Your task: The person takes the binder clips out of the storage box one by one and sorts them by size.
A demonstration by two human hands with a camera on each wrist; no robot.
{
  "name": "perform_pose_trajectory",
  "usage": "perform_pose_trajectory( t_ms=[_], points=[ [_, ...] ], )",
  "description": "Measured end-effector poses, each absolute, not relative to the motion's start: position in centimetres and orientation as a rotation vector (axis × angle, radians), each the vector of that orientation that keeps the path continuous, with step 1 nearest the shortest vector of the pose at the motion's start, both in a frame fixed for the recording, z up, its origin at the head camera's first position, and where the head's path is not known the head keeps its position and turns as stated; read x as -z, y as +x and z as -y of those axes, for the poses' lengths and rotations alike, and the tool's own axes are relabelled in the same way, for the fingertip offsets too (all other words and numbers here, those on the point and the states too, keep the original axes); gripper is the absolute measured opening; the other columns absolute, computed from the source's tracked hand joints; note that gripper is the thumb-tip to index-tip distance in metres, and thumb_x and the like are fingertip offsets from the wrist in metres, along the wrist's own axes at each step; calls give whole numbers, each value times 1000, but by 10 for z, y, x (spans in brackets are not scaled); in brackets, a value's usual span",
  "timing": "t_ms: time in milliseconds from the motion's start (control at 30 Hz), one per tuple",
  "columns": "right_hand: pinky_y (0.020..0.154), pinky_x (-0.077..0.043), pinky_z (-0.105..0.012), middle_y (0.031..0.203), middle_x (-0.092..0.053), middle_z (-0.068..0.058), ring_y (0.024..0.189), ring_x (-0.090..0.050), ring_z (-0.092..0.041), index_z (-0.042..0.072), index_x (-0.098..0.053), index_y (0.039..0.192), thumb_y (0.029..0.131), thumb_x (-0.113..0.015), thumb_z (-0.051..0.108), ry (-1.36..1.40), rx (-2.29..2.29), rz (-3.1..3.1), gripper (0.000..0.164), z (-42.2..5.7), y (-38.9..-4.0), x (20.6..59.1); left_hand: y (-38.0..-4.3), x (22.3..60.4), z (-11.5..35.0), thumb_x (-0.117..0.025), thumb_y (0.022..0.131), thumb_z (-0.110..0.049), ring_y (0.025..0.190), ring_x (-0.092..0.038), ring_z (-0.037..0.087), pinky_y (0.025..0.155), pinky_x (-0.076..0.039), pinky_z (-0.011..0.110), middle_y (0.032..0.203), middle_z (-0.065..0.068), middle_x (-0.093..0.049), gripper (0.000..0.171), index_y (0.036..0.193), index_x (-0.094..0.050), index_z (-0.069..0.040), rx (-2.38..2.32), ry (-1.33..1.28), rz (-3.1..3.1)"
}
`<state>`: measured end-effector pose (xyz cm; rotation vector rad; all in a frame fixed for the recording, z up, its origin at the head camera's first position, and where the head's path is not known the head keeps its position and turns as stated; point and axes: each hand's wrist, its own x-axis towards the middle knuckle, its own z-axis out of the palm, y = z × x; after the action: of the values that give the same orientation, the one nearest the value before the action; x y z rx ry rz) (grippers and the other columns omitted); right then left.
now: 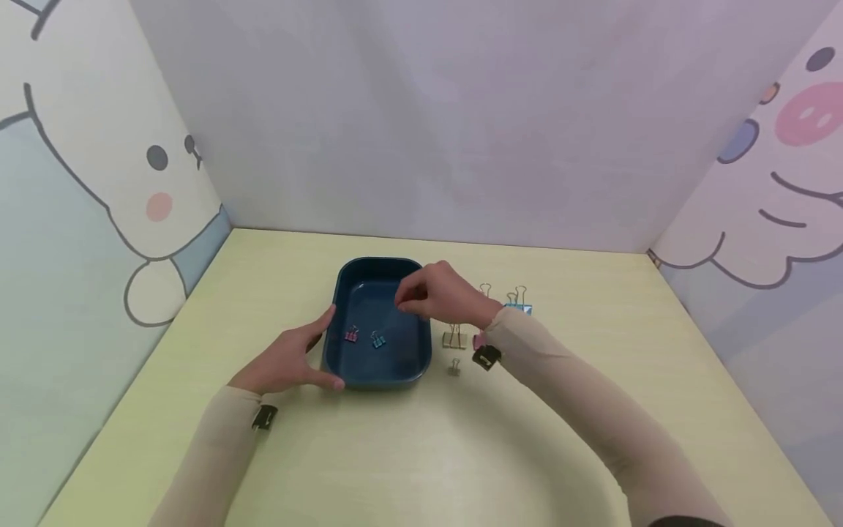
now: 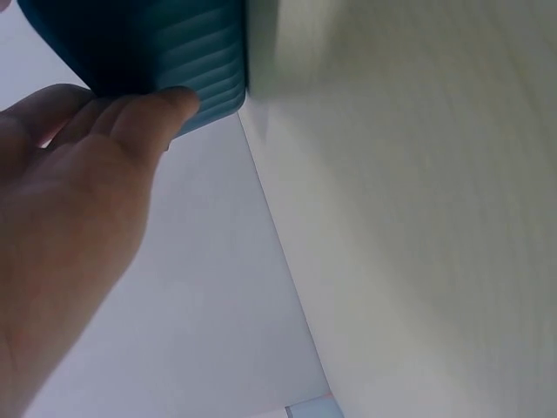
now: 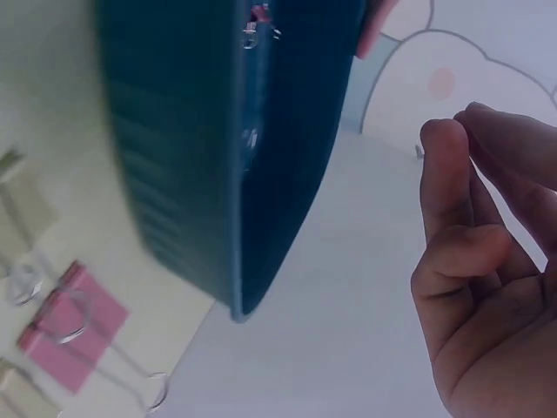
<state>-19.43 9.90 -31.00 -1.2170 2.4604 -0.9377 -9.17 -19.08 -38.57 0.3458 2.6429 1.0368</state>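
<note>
A dark blue tray (image 1: 375, 384) with rounded corners holds a small pink binder clip (image 1: 352, 334) and a small teal binder clip (image 1: 378, 339). At its left side my left hand (image 1: 290, 357) rests spread, thumb by the near corner. The left wrist view shows those fingertips against the tray's ribbed outer wall. Over the tray's right rim hovers my right hand (image 1: 437, 294), fingers curled and tips together. From the right wrist view, no object shows between those fingertips (image 3: 446, 139).
Right of the tray lie a larger gold binder clip (image 1: 454, 341), a small gold clip (image 1: 454, 368) and a pink clip (image 3: 74, 331). A blue clip (image 1: 525, 309) sits beyond my right wrist. White walls with cartoon drawings (image 1: 158, 157) enclose the pale tabletop (image 1: 395, 461).
</note>
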Motion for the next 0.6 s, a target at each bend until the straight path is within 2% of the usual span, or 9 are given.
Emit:
perform_pose_trajectory(
  t_ms=[100,300,467,533,600],
  points=[
    [63,-58,-25,87,-75,0,65,-68,-21,16,-77,96,96,-69,16,-1209,990,-2422,8,-85,-202,307,-91,386,191,-88,70,-52,150,-32,42,118,-37,55,169,17,-17,129,163,-9,-13,-1038,343,-2639],
    [65,-59,-27,86,-75,-2,59,-66,-20,16,-78,95,95,-70,17,-1169,1106,-2377,8,-58,-216,306,-90,384,191,-87,70,-54,150,-32,42,118,-37,56,169,16,-18,129,162,-8,-13,-1022,347,-2644],
    [66,-58,-25,95,-77,-15,70,-71,-35,9,-77,99,96,-68,17,-1154,1094,-2329,12,-34,-223,313,-90,384,191,-88,70,-53,150,-33,42,118,-39,56,168,17,-18,128,162,-8,-12,-1010,364,-2659],
    [66,-57,-23,96,-77,-18,74,-72,-38,7,-77,101,97,-68,17,-1147,1041,-2332,14,-24,-224,318,-90,384,191,-88,71,-52,150,-33,42,117,-39,56,168,17,-18,127,162,-8,-13,-1020,372,-2654],
    [66,-55,-21,94,-78,-16,73,-72,-34,7,-77,101,97,-68,17,-1135,968,-2353,15,-16,-223,323,-90,385,191,-87,72,-51,150,-33,42,117,-40,55,168,17,-17,127,162,-8,-13,-1034,381,-2649]
  ],
)
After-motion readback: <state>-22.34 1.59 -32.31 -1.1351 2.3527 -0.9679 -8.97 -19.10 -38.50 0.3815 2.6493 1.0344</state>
